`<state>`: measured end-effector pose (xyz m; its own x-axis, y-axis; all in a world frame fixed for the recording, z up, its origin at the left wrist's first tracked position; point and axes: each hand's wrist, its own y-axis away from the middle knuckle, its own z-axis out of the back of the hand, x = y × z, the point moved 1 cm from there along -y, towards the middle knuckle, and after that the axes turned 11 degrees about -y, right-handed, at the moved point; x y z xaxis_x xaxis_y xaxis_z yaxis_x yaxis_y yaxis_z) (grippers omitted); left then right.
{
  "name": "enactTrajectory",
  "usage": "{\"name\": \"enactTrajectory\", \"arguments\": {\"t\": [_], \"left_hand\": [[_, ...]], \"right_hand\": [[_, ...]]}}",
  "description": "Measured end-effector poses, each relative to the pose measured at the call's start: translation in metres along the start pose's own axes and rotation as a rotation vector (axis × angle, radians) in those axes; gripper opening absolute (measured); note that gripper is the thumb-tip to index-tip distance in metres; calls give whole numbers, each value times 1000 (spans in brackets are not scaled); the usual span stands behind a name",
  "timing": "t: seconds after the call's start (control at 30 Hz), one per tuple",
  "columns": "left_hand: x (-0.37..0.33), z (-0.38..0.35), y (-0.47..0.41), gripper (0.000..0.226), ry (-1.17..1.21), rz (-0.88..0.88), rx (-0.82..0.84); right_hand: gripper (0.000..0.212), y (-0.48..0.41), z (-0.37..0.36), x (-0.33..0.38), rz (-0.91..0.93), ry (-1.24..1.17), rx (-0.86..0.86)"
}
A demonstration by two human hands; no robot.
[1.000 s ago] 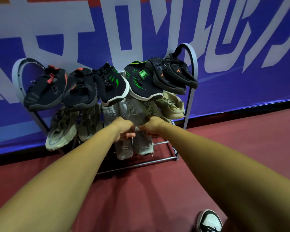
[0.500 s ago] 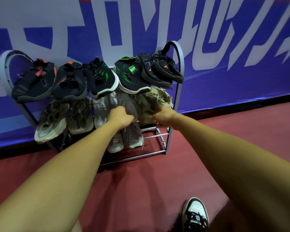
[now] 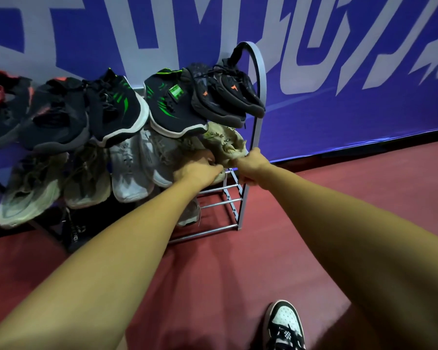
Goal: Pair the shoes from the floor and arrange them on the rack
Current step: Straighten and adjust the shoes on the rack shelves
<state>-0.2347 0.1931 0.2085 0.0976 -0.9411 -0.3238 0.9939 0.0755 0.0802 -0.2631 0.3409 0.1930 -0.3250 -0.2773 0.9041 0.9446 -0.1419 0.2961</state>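
A metal shoe rack [image 3: 261, 97] stands against the blue wall. On its top shelf sit black shoes with red marks [image 3: 53, 114], black shoes with green marks [image 3: 172, 107] and black shoes with orange marks [image 3: 225, 97]. The middle shelf carries olive shoes [image 3: 33, 190], grey-white shoes [image 3: 129, 168] and a beige pair at the right end. My left hand [image 3: 199, 170] grips the toe of the left beige shoe [image 3: 219, 176]. My right hand [image 3: 250, 164] pinches the front edge of the right beige shoe [image 3: 226, 145].
A grey shoe [image 3: 190, 215] on the lowest shelf is partly hidden behind my left forearm. A dark item [image 3: 74, 227] lies under the rack at the left. My own black-and-white sneaker [image 3: 285, 324] stands on the red floor [image 3: 339, 188].
Both hands have moved right along the middle shelf, from the grey-white shoes to the beige pair at the right end. The view has shifted right and closer.
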Motion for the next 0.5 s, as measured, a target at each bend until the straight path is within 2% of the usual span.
{"name": "enactTrajectory", "arguments": {"t": [0.1,0.23,0.33,0.43,0.5], "left_hand": [[1,-3,-10,42,8,-34,-6],[2,-6,-17,44,10,-61,23],[6,-4,-14,52,-3,-59,46],[8,0,-8,56,16,-62,75],[9,5,-3,52,157,-52,96]], "right_hand": [[58,0,2,4,-55,-185,55],[40,-3,7,8,-116,-358,110],[26,0,5,9,-121,-394,46],[12,14,5,18,-121,-409,64],[10,26,3,25,-120,-437,81]]}}
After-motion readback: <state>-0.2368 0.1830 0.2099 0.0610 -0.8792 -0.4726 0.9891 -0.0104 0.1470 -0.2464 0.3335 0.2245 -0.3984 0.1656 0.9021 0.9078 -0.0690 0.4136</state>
